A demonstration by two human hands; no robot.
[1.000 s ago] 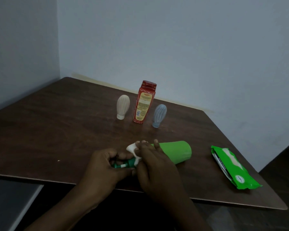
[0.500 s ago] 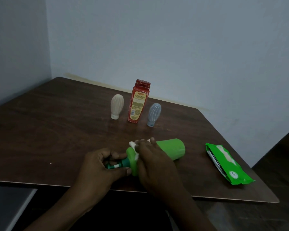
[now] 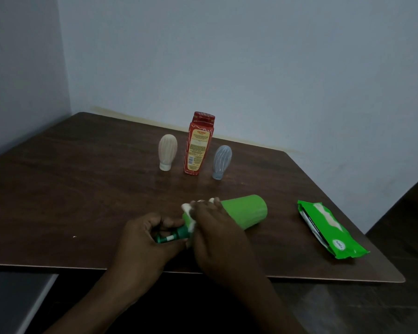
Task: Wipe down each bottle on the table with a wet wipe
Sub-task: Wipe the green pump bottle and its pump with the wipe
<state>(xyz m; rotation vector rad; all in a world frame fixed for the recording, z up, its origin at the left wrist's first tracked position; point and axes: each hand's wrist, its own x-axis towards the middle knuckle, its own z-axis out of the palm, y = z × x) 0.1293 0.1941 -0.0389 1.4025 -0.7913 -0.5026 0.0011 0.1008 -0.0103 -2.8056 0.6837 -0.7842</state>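
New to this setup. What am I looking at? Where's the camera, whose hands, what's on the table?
There is no robot here: these are a person's two bare hands. Every picture comes from one wide-angle camera worn on their head, looking forward and down. The left hand grips the dark neck end of a green bottle turned on its side. The right hand holds a white wet wipe against it. Further back on the brown table stand a beige bottle, a red bottle and a grey-blue bottle. A green wipes pack lies at the right.

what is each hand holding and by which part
Left hand grips the green bottle by its nozzle end; right hand holds a wet wipe against its shoulder.
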